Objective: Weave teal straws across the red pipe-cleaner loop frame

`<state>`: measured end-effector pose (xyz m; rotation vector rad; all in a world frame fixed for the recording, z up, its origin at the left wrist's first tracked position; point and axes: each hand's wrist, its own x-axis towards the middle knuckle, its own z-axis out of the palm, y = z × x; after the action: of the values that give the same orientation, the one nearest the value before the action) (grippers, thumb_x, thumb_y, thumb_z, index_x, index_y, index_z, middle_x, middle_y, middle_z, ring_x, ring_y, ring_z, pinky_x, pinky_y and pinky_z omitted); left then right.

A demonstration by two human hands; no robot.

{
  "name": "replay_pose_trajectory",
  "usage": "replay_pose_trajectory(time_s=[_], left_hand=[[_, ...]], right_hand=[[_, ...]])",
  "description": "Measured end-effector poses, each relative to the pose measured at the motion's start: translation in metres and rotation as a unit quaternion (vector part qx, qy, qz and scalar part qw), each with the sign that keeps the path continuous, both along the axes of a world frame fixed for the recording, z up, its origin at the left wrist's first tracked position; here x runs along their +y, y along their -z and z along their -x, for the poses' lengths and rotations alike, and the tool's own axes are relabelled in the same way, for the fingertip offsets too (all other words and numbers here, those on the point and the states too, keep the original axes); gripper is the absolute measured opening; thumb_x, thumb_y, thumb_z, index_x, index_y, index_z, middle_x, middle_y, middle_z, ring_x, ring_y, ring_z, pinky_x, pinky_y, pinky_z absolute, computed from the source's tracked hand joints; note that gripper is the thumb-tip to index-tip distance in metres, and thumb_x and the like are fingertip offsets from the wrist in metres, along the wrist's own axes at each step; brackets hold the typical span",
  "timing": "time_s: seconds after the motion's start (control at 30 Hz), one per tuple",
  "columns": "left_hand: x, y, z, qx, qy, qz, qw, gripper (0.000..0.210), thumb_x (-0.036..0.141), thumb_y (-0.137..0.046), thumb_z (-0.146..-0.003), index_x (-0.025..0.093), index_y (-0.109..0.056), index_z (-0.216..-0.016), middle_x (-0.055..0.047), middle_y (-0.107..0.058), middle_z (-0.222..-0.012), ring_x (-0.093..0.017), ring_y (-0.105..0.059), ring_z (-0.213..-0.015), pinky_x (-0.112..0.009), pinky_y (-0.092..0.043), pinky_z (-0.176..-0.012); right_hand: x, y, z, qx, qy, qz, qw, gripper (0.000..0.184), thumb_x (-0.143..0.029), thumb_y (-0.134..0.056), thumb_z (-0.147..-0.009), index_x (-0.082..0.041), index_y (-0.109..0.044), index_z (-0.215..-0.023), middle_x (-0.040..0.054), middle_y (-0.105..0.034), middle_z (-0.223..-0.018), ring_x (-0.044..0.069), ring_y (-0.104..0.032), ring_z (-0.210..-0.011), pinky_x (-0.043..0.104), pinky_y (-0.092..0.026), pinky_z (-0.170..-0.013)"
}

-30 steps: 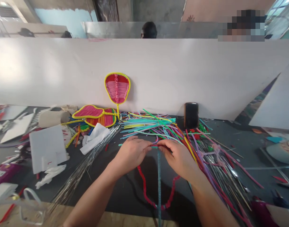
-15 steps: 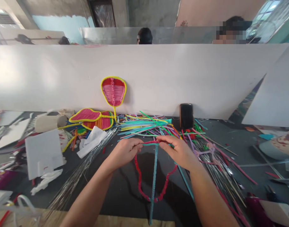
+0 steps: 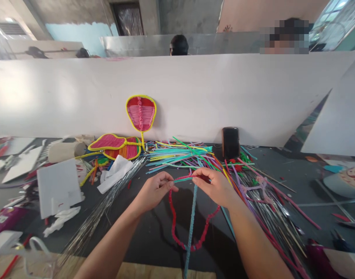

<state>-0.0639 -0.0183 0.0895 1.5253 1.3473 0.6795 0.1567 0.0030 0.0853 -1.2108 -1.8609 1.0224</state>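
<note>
A frame of fuzzy pipe cleaners hangs between my hands: a red loop (image 3: 174,223) with a twisted light-blue stem (image 3: 191,221) running down its middle. My left hand (image 3: 156,190) pinches the top edge at the left, where red and light-blue strands lie side by side. On the right of that edge, my right hand (image 3: 213,186) is closed on the strands, thumb and fingers together. The red loop dips below both hands in an uneven curve and crosses the stem near the bottom. Another light-blue strand (image 3: 228,221) shows beside my right forearm.
Beyond my hands lies a pile of coloured pipe cleaners (image 3: 180,153). A pink fan with yellow edging (image 3: 141,114) leans on the white partition (image 3: 194,93), near a phone (image 3: 230,142). Wire bundles (image 3: 98,209) flank the black tabletop. At far right stands a cup (image 3: 344,184).
The left fingers have shifted slightly and now show more spread around the top strand. The frame stays held between both hands. The whole view has moved a little.
</note>
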Motion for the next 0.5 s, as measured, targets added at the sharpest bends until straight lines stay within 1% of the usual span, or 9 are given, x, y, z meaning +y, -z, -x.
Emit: replay_pose_trajectory(time_s=[0.07, 0.13, 0.2, 0.3, 0.4, 0.5], left_hand=[[0.0002, 0.0039, -0.001, -0.06, -0.008, 0.024, 0.998, 0.025, 0.041, -0.054, -0.084, 0.016, -0.053, -0.087, -0.006, -0.073, -0.082, -0.014, -0.06, -0.066, -0.023, -0.038, -0.06], [0.0014, 0.0067, -0.0014, -0.129, -0.009, 0.051, 0.99, 0.029, 0.041, -0.056, -0.083, 0.015, -0.055, -0.093, -0.007, -0.073, -0.08, -0.015, -0.062, -0.072, -0.025, -0.04, -0.066], [0.0027, 0.0084, -0.0012, -0.176, -0.006, 0.077, 0.981, 0.034, 0.042, -0.059, -0.082, 0.013, -0.058, -0.098, -0.008, -0.073, -0.077, -0.016, -0.063, -0.074, -0.026, -0.041, -0.07], [0.0037, 0.0087, -0.0008, -0.189, 0.0, 0.085, 0.978, 0.032, 0.043, -0.061, -0.08, 0.013, -0.062, -0.091, -0.007, -0.072, -0.075, -0.016, -0.062, -0.071, -0.027, -0.041, -0.07], [0.0037, 0.0072, -0.0017, -0.177, 0.008, 0.074, 0.981, 0.03, 0.042, -0.061, -0.08, 0.013, -0.063, -0.087, -0.006, -0.072, -0.074, -0.016, -0.062, -0.071, -0.027, -0.04, -0.073], [0.0024, 0.005, -0.0033, -0.171, 0.012, 0.072, 0.983, 0.029, 0.042, -0.061, -0.08, 0.013, -0.064, -0.086, -0.006, -0.072, -0.074, -0.016, -0.061, -0.071, -0.026, -0.04, -0.072]], right_hand=[[0.0, -0.0004, 0.0003, 0.002, -0.001, 0.001, 1.0, 0.02, -0.039, -0.053, -0.084, -0.022, -0.063, -0.08, -0.002, -0.06, -0.07, 0.014, -0.054, -0.064, 0.025, -0.042, -0.058], [-0.0003, -0.0016, -0.0007, -0.003, 0.0, 0.004, 1.0, 0.02, -0.04, -0.053, -0.084, -0.022, -0.063, -0.081, -0.0023, -0.061, -0.07, 0.014, -0.055, -0.064, 0.025, -0.042, -0.059], [-0.0009, -0.0029, -0.0024, -0.012, 0.0, 0.002, 1.0, 0.02, -0.039, -0.053, -0.085, -0.023, -0.064, -0.083, -0.0016, -0.064, -0.073, 0.015, -0.057, -0.067, 0.025, -0.043, -0.06], [-0.0021, -0.0031, -0.0037, -0.026, 0.001, -0.019, 0.999, 0.02, -0.037, -0.053, -0.085, -0.025, -0.067, -0.093, 0.0013, -0.069, -0.089, 0.018, -0.062, -0.082, 0.03, -0.048, -0.072], [-0.0025, -0.0012, -0.001, -0.031, -0.002, -0.05, 0.998, 0.025, -0.035, -0.055, -0.085, -0.028, -0.067, -0.105, 0.0028, -0.068, -0.106, 0.021, -0.061, -0.098, 0.036, -0.047, -0.087], [-0.0019, 0.0005, 0.0038, -0.028, -0.022, -0.079, 0.996, 0.023, -0.033, -0.057, -0.085, -0.03, -0.068, -0.105, 0.0019, -0.069, -0.107, 0.022, -0.062, -0.1, 0.038, -0.046, -0.089]])
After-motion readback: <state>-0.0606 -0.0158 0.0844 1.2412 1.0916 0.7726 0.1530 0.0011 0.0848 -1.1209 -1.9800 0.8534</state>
